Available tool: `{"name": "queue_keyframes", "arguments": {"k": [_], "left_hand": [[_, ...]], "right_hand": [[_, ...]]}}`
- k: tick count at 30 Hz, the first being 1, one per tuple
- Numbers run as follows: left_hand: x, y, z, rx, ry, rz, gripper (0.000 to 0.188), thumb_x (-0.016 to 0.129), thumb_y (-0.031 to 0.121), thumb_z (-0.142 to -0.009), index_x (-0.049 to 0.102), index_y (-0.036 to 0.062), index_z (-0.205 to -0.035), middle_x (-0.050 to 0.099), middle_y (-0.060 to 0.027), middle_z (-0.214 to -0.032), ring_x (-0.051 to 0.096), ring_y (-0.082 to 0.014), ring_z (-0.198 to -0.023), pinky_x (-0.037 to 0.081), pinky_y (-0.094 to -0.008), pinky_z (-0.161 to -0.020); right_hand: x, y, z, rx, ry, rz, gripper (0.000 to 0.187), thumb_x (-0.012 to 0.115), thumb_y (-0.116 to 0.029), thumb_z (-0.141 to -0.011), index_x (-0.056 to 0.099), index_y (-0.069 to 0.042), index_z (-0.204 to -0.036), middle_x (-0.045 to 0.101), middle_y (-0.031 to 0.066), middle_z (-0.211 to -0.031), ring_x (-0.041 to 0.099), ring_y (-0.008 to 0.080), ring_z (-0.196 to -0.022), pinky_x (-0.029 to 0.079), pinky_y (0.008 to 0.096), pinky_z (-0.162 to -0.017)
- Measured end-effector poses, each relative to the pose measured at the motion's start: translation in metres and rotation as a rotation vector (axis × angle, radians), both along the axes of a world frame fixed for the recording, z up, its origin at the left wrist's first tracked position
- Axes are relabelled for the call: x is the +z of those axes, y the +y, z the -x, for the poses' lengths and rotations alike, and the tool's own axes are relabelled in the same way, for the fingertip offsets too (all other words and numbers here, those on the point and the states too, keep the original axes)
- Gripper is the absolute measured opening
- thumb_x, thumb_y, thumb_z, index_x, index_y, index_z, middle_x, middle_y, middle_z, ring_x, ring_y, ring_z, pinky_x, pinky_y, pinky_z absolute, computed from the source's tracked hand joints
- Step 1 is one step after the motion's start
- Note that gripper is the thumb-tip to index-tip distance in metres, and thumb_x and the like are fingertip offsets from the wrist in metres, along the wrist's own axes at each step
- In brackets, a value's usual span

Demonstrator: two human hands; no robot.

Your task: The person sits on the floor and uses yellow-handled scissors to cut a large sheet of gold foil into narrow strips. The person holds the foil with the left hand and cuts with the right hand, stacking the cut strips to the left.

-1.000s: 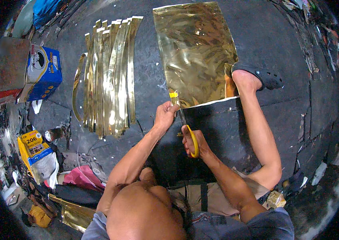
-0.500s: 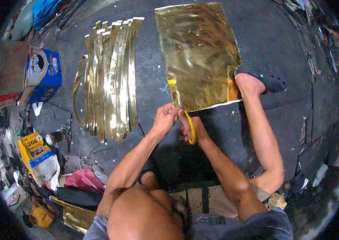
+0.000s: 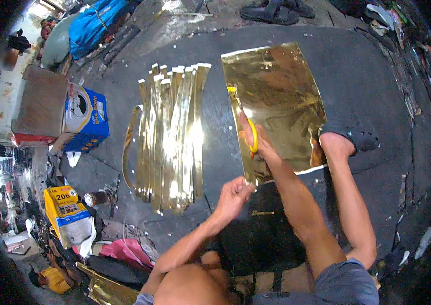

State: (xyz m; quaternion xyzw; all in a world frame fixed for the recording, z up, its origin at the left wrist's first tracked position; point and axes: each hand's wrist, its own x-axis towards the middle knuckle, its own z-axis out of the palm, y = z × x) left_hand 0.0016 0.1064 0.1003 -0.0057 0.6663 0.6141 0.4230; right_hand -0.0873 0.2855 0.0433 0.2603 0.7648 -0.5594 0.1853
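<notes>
A shiny gold sheet (image 3: pixel 281 86) with white edges lies flat on the dark floor. My right hand (image 3: pixel 259 140) is closed round yellow-handled scissors (image 3: pixel 253 134), whose blades point away from me along the sheet's left side. At the near left corner, my left hand (image 3: pixel 233 197) pinches the end of a narrow gold strip (image 3: pixel 247 165) that runs along this side. Left of the sheet lies a row of several cut gold strips (image 3: pixel 172 137) with white ends. My bare foot in a black clog (image 3: pixel 355 138) rests at the sheet's right edge.
A blue and white carton (image 3: pixel 87 119) and a yellow bag (image 3: pixel 65 208) stand at the left. Black sandals (image 3: pixel 271 14) lie at the far side. Another person in a yellow top (image 3: pixel 55 280) is at the lower left. Scraps line the right edge.
My right hand has moved forward with the scissors along the sheet's left side, away from my left hand. The left hand stays at the near corner. The view has shifted.
</notes>
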Motion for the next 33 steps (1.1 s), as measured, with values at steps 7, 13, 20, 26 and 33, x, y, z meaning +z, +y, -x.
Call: {"name": "queue_keyframes", "arguments": {"k": [7, 13, 20, 26, 33], "left_hand": [[0.032, -0.004, -0.001, -0.027, 0.058, -0.097, 0.014, 0.053, 0.016, -0.095, 0.057, 0.0053, -0.086, 0.045, 0.011, -0.068, 0.035, -0.0012, -0.06, 0.027, -0.0212, -0.052], [0.049, -0.021, 0.013, -0.143, -0.036, 0.059, 0.016, 0.054, 0.016, -0.095, 0.059, 0.0018, -0.098, 0.052, 0.0083, -0.077, 0.043, -0.0021, -0.071, 0.037, -0.0211, -0.064], [0.057, -0.033, -0.002, -0.057, 0.015, -0.061, 0.018, 0.054, 0.021, -0.096, 0.058, 0.0047, -0.089, 0.047, 0.0077, -0.068, 0.036, -0.0022, -0.062, 0.03, -0.022, -0.054], [0.023, -0.067, -0.005, -0.004, 0.103, 0.049, 0.02, 0.055, 0.018, -0.093, 0.059, 0.0047, -0.079, 0.051, 0.0029, -0.066, 0.044, -0.0048, -0.061, 0.034, -0.0219, -0.054], [-0.015, -0.091, 0.031, -0.037, 1.06, 0.774, 0.063, 0.073, 0.017, -0.072, 0.042, -0.0032, -0.123, 0.053, -0.0213, -0.107, 0.051, -0.0369, -0.1, 0.041, -0.0448, -0.088]], "right_hand": [[0.007, 0.029, 0.105, -0.172, 0.187, 0.059, 0.099, 0.032, -0.084, -0.075, 0.055, 0.001, -0.121, 0.061, 0.0235, -0.093, 0.058, 0.0304, -0.087, 0.044, 0.0451, -0.076], [-0.008, 0.055, 0.16, -0.19, 0.118, 0.164, 0.105, 0.03, -0.087, -0.072, 0.05, -0.001, -0.128, 0.055, 0.0272, -0.11, 0.054, 0.0328, -0.103, 0.043, 0.0459, -0.085], [-0.028, 0.052, 0.183, -0.236, 0.203, 0.15, 0.104, 0.028, -0.091, -0.068, 0.055, 0.001, -0.109, 0.054, 0.0196, -0.082, 0.057, 0.0284, -0.076, 0.047, 0.0417, -0.066], [-0.03, 0.054, 0.19, -0.289, 0.151, 0.257, 0.085, 0.038, -0.09, -0.065, 0.049, -0.006, -0.065, 0.043, 0.0046, -0.05, 0.049, 0.0169, -0.039, 0.043, 0.0331, -0.038], [-0.023, 0.057, 0.096, -0.311, 0.156, 0.398, 0.079, 0.033, -0.085, -0.074, 0.046, -0.008, -0.061, 0.046, 0.0044, -0.049, 0.048, 0.0161, -0.037, 0.042, 0.0324, -0.036]]}}
